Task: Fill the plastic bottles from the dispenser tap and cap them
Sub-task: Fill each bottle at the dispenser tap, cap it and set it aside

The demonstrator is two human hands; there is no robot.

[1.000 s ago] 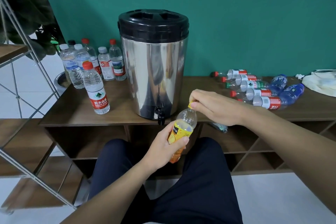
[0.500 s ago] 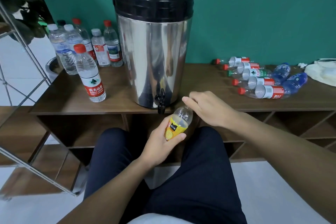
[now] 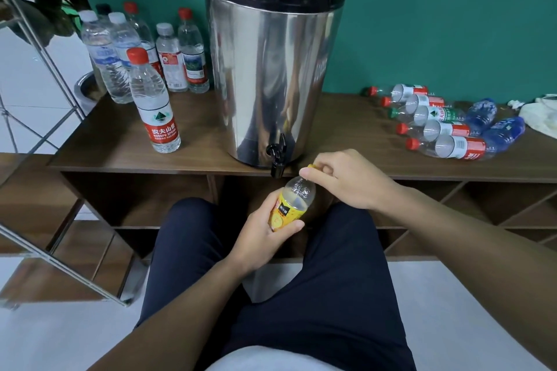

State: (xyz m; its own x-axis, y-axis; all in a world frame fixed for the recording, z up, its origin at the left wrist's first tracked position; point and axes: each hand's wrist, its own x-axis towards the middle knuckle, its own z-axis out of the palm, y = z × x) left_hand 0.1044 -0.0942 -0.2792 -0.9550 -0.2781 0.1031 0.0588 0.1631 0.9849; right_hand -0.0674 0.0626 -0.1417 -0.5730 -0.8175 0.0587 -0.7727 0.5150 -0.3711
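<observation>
A small plastic bottle with a yellow label (image 3: 294, 203) is tilted in front of my lap, just below the table edge. My left hand (image 3: 262, 235) grips its body around the label. My right hand (image 3: 346, 179) pinches the yellow cap (image 3: 310, 166) at the bottle's neck. The steel dispenser (image 3: 271, 69) with a black lid stands on the wooden table (image 3: 99, 144), its black tap (image 3: 277, 156) hanging over the front edge, a little left of the cap.
Several upright capped bottles (image 3: 153, 102) stand left of the dispenser. Several bottles with red, green and blue parts (image 3: 443, 126) lie on their sides at the right, beside a pale cloth (image 3: 539, 117). A metal rack frame (image 3: 45, 93) rises at the left.
The view has closed in on the dispenser. Both hands keep hold of the yellow-label bottle, which now sits a little lower and nearer the tap, my right fingers still on the cap.
</observation>
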